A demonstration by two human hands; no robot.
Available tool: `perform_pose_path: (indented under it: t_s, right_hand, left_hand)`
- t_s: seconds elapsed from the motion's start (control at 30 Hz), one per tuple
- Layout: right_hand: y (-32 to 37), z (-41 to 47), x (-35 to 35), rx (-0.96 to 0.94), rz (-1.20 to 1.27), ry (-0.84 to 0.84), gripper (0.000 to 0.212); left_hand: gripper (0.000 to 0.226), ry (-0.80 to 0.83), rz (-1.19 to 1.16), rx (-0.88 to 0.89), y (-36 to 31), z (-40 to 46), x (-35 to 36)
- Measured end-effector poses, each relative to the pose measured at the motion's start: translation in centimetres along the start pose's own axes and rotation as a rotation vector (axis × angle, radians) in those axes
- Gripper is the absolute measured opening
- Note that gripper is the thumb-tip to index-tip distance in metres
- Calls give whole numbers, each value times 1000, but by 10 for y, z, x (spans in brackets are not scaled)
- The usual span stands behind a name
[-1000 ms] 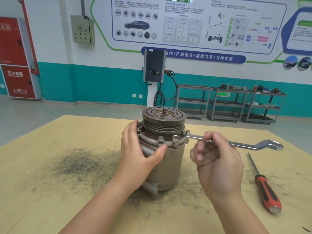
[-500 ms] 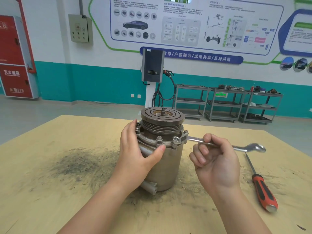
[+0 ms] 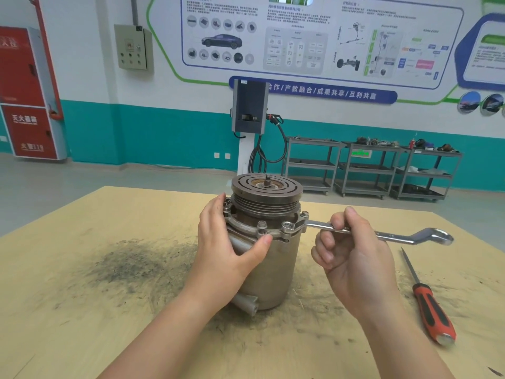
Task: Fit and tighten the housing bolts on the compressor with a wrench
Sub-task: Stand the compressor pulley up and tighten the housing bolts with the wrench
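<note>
A grey metal compressor [image 3: 273, 269] stands upright at the middle of the wooden table [image 3: 82, 296], its grooved pulley on top. Several bolts [image 3: 261, 224] sit around its housing flange. My left hand [image 3: 226, 247] wraps the compressor's left side, thumb pressed on the flange front. A silver ring wrench [image 3: 393, 235] reaches out to the right, its near ring seated over a front-right flange bolt [image 3: 287, 227]. My right hand [image 3: 352, 253] grips the wrench shaft near its middle.
A red-handled screwdriver [image 3: 429, 305] lies on the table at the right, tip pointing away. Dark grime smears the table left of the compressor. Metal shelving carts [image 3: 374, 170] and a charging post [image 3: 250, 124] stand behind on the floor.
The wrench's free end swung toward me and back out to the right, the ring staying on the same bolt. My left hand has kept its hold on the compressor.
</note>
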State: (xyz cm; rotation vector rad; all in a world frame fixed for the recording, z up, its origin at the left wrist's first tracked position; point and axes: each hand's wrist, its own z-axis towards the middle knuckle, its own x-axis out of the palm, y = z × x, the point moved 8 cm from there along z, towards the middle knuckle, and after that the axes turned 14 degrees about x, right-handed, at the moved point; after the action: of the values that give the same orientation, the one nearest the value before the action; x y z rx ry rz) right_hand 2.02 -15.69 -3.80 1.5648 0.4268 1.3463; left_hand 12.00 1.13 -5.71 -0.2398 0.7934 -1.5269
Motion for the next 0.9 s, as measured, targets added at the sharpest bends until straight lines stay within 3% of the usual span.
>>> perform_pose_path:
  t_s: [0.13,0.27,0.43,0.57,0.67,0.77,0.9]
  right_hand:
    - [0,2,-6,43,-53,-64,52]
    - [-2,-3,-12,-58,-11,-166,54]
    - [3,-28,-7,-422,-214,-290,41]
    - [9,-58,22,-852,-524,-191,26]
    - [2,-70,46,-1012,-749,-86,8]
    - [-8,-71,60,-1028,-880,-24,7]
    - [-17,-64,80,-988,-996,-103,19]
  left_hand:
    - [95,-44,-18,25,-6,-5,1]
    - [97,-25,-26,15,-7,-4,2]
    - [101,-19,-16,-12,-6,-5,2]
    - [99,-31,-10,-8,-6,-5,1]
    - [97,-30,-9,-17,-6,-5,1]
    - [89,-27,-31,-11,-5,-4,2]
    - [78,-77,87,37,1,-3,2]
